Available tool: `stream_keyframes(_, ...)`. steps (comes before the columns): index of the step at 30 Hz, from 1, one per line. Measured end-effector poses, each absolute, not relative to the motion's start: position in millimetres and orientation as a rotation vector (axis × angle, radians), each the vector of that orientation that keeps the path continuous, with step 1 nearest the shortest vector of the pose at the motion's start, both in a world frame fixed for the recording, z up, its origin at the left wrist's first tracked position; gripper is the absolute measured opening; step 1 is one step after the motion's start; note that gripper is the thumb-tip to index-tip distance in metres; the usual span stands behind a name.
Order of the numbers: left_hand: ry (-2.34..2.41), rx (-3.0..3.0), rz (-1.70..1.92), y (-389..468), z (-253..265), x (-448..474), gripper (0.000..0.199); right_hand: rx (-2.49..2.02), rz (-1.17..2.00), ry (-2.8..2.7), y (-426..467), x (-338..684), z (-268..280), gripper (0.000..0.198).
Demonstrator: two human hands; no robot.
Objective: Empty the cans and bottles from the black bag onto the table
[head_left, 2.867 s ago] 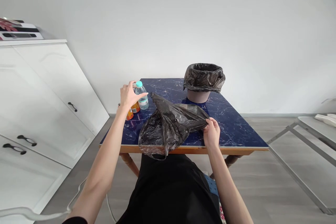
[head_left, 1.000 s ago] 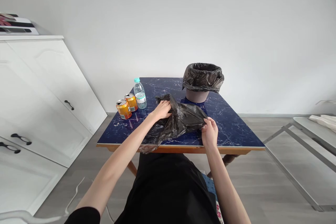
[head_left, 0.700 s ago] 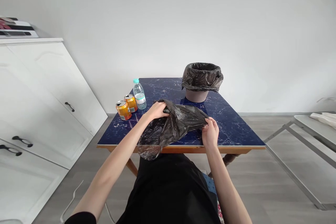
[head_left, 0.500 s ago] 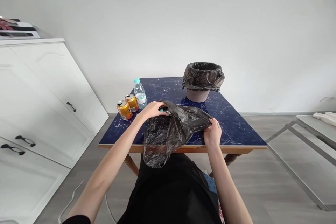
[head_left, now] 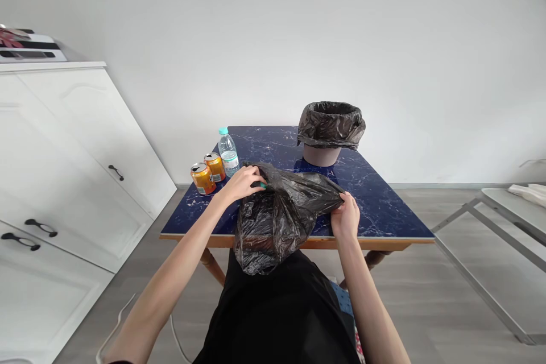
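A black plastic garbage bag (head_left: 294, 199) is spread between my two hands, its lower end hanging over the table's front edge. My left hand (head_left: 246, 182) is closed on the bag's upper left edge. A small teal bit (head_left: 263, 185) shows at its fingertips; I cannot tell what it is. With fingertips pinched, my right hand (head_left: 345, 215) grips the bag's right corner near the front edge. Left of the bag stand two opened orange cans (head_left: 202, 178) and a clear plastic bottle (head_left: 229, 153) with a teal cap and a white label.
Toward the back right of the blue marbled table (head_left: 264, 145) stands a greyish trash bin (head_left: 321, 156), lined with another black bag (head_left: 330, 129) folded over its rim. White cabinets (head_left: 63, 142) are at left, and a metal-framed rack (head_left: 482, 210) is at right.
My left hand has shifted slightly left and down, its fingers curling over the bag's edge. The bag's left part has flattened a little. My right hand stays in place.
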State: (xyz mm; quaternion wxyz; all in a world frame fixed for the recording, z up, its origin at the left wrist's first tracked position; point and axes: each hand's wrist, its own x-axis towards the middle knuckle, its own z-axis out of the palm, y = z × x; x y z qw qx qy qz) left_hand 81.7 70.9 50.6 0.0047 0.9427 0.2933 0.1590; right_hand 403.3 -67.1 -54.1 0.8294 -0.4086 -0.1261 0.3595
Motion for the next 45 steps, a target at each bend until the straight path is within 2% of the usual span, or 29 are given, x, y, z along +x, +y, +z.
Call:
stream_keyframes(5, 1.069, 3.004, 0.513, 75, 49, 84, 0.043, -0.876, 0.759, -0.272, -67, 403, -54, 0.026)
stream_keyframes(11, 1.116, 3.04, 0.434, 89, 41, 96, 0.037, -0.878, 0.771, -0.279, -66, 404, -56, 0.026)
stream_keyframes(18, 1.056, 3.052, 0.372, 95, 43, 106, 0.039, -0.866, 0.785, -0.278, -64, 408, -60, 0.025)
stream_keyframes(21, 1.048, 3.025, 0.413, 89, 53, 98, 0.037, -0.86, 0.791, -0.273, -64, 409, -62, 0.026)
stream_keyframes(33, 0.955, 2.809, 0.525, 58, 118, 72, 0.057, -0.821, 0.791, -0.235, -61, 416, -68, 0.033)
stream_keyframes(45, 1.241, 2.561, 0.807, 49, 145, 43, 0.048, -0.791, 0.793, -0.23, -61, 416, -69, 0.03)
